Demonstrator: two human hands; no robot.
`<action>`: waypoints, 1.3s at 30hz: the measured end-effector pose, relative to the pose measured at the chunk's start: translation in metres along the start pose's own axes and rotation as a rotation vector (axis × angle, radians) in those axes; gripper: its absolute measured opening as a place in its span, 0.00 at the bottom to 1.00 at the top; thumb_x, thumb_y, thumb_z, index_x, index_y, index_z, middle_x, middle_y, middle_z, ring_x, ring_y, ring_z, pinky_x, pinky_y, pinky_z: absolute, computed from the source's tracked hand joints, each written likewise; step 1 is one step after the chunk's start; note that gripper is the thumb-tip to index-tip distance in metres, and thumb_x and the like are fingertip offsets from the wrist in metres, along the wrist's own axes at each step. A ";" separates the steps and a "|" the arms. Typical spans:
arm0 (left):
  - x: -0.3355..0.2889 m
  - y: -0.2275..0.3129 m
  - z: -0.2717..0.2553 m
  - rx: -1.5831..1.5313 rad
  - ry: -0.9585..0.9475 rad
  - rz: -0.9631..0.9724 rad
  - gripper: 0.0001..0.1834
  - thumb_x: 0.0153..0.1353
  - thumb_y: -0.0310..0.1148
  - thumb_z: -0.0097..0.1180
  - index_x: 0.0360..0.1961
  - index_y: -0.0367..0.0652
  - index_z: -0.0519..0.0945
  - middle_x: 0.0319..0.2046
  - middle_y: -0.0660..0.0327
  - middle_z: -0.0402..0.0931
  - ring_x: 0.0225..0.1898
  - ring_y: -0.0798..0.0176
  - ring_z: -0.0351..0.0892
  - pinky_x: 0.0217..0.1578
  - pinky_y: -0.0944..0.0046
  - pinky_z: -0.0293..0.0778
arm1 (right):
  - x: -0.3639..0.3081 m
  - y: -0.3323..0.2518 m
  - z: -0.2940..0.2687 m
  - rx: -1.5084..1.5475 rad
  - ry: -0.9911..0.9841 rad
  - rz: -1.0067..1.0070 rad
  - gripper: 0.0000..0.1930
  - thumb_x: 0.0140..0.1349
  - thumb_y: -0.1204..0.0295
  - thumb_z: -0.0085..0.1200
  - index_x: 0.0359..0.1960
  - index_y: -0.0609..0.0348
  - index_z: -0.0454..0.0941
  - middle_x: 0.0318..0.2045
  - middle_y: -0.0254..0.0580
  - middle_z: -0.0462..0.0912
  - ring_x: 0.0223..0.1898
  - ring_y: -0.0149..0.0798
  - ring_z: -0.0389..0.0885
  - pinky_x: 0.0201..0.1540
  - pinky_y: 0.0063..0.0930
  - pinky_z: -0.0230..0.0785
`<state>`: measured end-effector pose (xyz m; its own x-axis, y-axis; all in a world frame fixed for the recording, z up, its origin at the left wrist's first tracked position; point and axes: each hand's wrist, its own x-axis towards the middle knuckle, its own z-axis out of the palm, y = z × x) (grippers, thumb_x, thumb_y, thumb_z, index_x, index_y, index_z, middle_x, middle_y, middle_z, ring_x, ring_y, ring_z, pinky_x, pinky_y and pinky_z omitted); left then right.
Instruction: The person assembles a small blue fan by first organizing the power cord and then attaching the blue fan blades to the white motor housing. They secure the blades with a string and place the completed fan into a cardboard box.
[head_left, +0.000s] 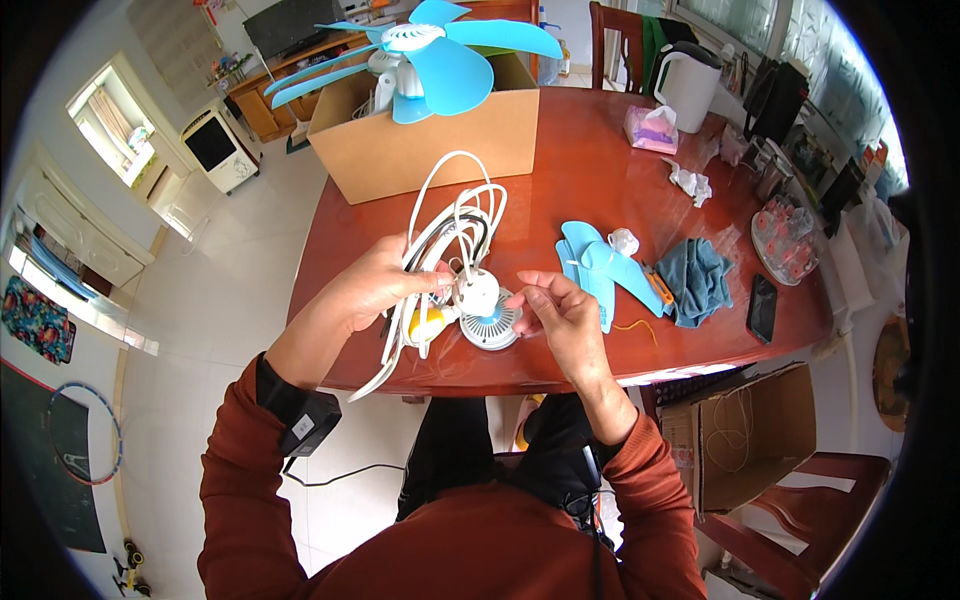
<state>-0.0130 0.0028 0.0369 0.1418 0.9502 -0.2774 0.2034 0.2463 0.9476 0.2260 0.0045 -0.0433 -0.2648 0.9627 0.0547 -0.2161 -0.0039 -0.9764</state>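
Note:
My left hand [375, 285] is wrapped around a loose coil of white cable [455, 160], with a darker strand among it. Its thumb reaches to a round white fan motor housing [478, 293]. Just right of the housing is my right hand [568, 318], fingers curled and thumb and forefinger close together; whatever is between them is too small to name. Under the housing a round white vented part [490, 328] with a blue centre rests by the table edge. A yellow piece [428, 324] shows below my left hand, partly covered by cable.
Blue fan blades [598, 262] lie on the red table [600, 150] beside an orange cutter [658, 287] and a blue cloth [694, 280]. Behind, a cardboard box [430, 150] carries an assembled blue fan [430, 60]. A phone [762, 308] and white kettle [687, 85] stand right.

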 end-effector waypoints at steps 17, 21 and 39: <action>0.002 0.008 -0.006 -0.191 -0.140 -0.101 0.13 0.59 0.27 0.62 0.45 0.37 0.76 0.31 0.59 0.79 0.32 0.66 0.81 0.32 0.66 0.80 | -0.002 -0.018 0.005 0.059 -0.100 -0.017 0.09 0.70 0.75 0.48 0.47 0.63 0.79 0.34 0.33 0.85 0.24 0.19 0.70 0.28 0.15 0.66; 0.001 0.003 -0.002 -0.193 -0.052 -0.112 0.12 0.58 0.25 0.63 0.42 0.36 0.77 0.30 0.58 0.79 0.29 0.67 0.80 0.31 0.66 0.79 | 0.002 -0.018 0.005 0.120 -0.131 -0.042 0.09 0.71 0.75 0.47 0.46 0.61 0.80 0.37 0.35 0.85 0.25 0.18 0.71 0.27 0.13 0.65; 0.003 0.005 0.016 -0.185 0.002 0.001 0.10 0.58 0.27 0.64 0.40 0.38 0.78 0.32 0.62 0.79 0.34 0.70 0.79 0.35 0.69 0.77 | 0.009 -0.028 0.038 -0.798 0.023 -0.744 0.08 0.57 0.78 0.57 0.39 0.58 0.80 0.33 0.41 0.79 0.29 0.47 0.79 0.31 0.37 0.73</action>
<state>0.0040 0.0037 0.0385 0.1404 0.9508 -0.2761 0.0214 0.2759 0.9610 0.1944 0.0030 -0.0081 -0.3011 0.6564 0.6917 0.3593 0.7500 -0.5553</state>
